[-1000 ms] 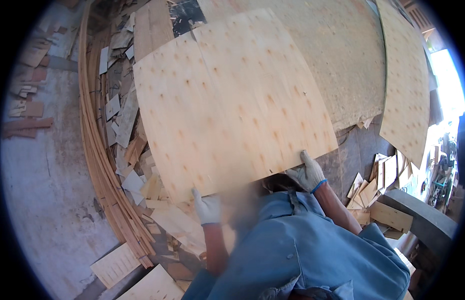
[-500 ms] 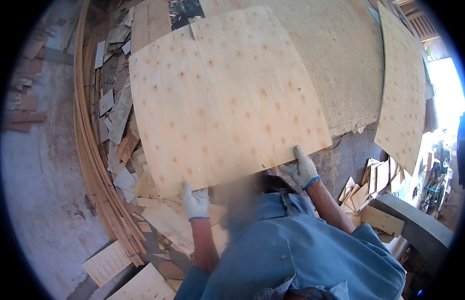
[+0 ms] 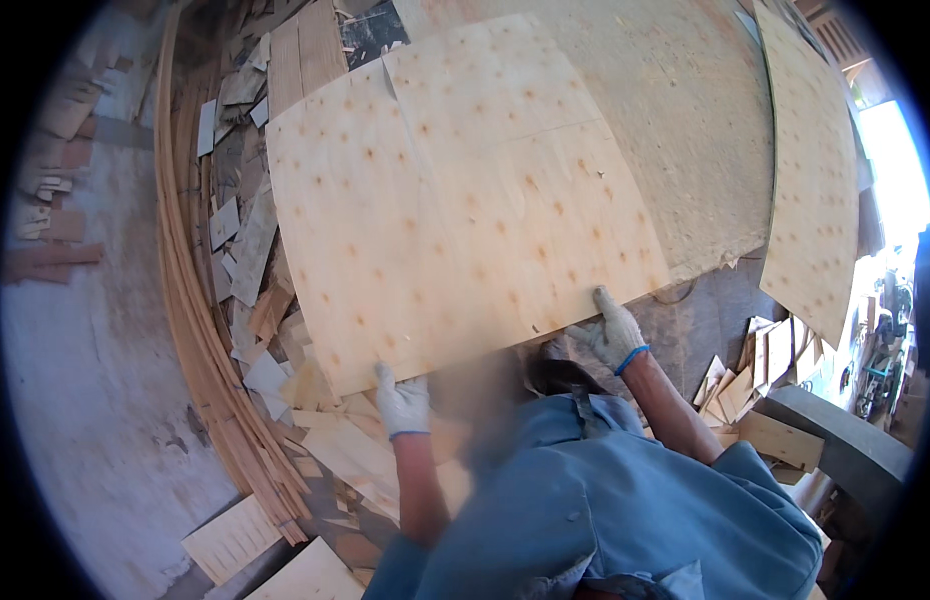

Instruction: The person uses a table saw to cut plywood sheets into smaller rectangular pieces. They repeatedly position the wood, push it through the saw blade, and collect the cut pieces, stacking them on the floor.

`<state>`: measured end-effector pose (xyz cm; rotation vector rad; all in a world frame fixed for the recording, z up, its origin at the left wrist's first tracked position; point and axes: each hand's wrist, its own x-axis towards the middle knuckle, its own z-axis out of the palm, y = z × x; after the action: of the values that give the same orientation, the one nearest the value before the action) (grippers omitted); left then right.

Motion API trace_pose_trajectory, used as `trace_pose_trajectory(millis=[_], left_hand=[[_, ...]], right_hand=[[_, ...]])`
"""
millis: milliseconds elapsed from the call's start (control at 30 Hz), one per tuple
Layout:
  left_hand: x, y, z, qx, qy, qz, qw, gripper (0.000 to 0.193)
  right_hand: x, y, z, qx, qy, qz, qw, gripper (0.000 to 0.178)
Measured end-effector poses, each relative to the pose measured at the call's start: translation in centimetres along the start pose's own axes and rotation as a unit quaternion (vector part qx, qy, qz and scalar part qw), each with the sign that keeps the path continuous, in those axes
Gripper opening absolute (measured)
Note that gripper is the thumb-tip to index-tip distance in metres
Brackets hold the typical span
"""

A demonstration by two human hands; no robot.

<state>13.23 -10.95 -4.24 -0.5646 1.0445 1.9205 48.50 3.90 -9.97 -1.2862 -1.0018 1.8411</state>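
A large pale wood veneer sheet (image 3: 465, 210), dotted with brown knots and split at its far edge, spreads out in front of me. My left hand (image 3: 403, 402), in a white knitted glove, grips the near edge toward its left corner, thumb on top. Near the right corner my right hand (image 3: 611, 335), gloved likewise with a blue cuff, holds the same edge with its thumb on top. The fingers of both hands are partly hidden beneath the sheet. Under its far right part lies a broad, rougher wooden board (image 3: 675, 130).
Long thin wood strips (image 3: 190, 330) run along the left beside scattered veneer scraps (image 3: 250, 250). Another knotty sheet (image 3: 820, 180) overhangs at the right. Below it are broken wood pieces (image 3: 745, 375) and a grey curved beam (image 3: 835, 435). Cut boards (image 3: 233, 538) lie at the lower left.
The view has shifted slightly, so the whole scene sits a little farther right and lower. Both hands keep their hold on the veneer sheet, which has barely moved against the board.
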Motion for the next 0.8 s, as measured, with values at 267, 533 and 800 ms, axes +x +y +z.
trace_pose_trajectory(millis=[267, 533, 800], left_hand=[[1.7, 0.4, 0.9, 0.006, -0.023, 0.001, 1.000, 0.044], [2.6, 0.9, 2.8, 0.003, -0.033, -0.010, 0.999, 0.048], [3.2, 1.4, 4.4, -0.012, -0.019, -0.024, 0.999, 0.046]], right_hand=[[1.8, -1.9, 2.1, 0.122, 0.078, 0.059, 0.988, 0.068], [3.6, -0.9, 1.6, 0.119, 0.076, 0.048, 0.989, 0.074], [4.6, -1.8, 1.5, 0.020, 0.028, 0.030, 0.999, 0.064]])
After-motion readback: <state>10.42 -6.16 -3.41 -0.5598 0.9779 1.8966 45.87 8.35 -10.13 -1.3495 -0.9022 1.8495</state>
